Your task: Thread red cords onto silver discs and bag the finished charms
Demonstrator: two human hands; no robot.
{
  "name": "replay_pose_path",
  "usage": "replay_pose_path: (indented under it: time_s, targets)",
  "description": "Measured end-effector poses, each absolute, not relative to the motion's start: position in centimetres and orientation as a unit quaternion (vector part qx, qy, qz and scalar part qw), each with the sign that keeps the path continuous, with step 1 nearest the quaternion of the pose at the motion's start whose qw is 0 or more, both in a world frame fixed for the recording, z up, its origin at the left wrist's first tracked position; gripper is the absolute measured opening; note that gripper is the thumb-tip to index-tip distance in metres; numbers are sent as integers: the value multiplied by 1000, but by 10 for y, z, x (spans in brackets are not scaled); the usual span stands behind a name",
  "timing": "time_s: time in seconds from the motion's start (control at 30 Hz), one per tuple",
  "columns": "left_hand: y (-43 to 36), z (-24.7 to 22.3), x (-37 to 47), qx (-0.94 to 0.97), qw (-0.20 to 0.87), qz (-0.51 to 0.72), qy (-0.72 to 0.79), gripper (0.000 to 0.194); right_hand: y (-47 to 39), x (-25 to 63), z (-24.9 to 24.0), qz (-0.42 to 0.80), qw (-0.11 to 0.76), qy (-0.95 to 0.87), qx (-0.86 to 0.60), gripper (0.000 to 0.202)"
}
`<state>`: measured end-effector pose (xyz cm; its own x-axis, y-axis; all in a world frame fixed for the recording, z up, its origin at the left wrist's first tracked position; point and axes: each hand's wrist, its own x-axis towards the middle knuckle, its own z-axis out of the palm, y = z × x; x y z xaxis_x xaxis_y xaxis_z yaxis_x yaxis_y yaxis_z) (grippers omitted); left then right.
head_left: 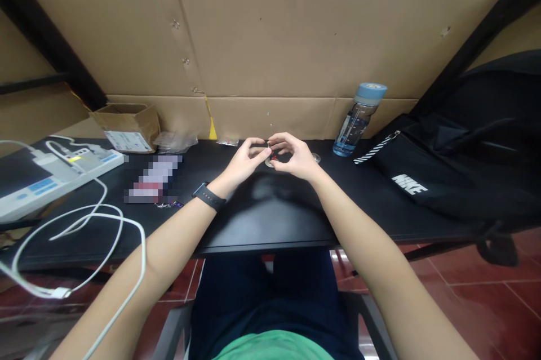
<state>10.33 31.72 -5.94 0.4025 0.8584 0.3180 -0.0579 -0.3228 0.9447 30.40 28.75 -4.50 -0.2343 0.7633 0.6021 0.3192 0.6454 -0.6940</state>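
Over the far middle of the black table [270,225], my left hand [247,161] and my right hand [295,157] meet at the fingertips. The thumb and fingers of both are bent into a pinch. Something thin and dark shows between the fingertips, too small to name. Just below them lies a small clear round piece [270,163] with a bit of red by it, partly covered by my fingers. Another small clear round piece [316,158] rests beside my right wrist. A small plastic packet [227,142] with reddish contents lies behind my left hand.
To the left are a power strip [91,167] with white cables, a cardboard box [127,123], clear plastic wrap [175,142] and a blurred-out flat item [154,180]. A water bottle [359,118] and black bag [456,157] stand right. Cardboard panels [296,39] close off the back.
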Motion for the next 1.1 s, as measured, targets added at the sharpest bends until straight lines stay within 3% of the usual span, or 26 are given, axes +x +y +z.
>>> replay_pose_path:
  time_s: [0.3,0.57,0.8,1.1]
  targets:
    - [319,-64,104,690,511,451,246,51,285,305,-41,174,483,-776,-367,51]
    - [319,-62,101,737,431,470,223,44,295,312,-45,130,478,-762,-417,14]
    - [313,-59,101,741,448,452,214,40,298,310,-51,172,469,-755,-426,11]
    - [313,-64,103,747,447,448,205,38,297,309,-52,136,466,-767,-420,5]
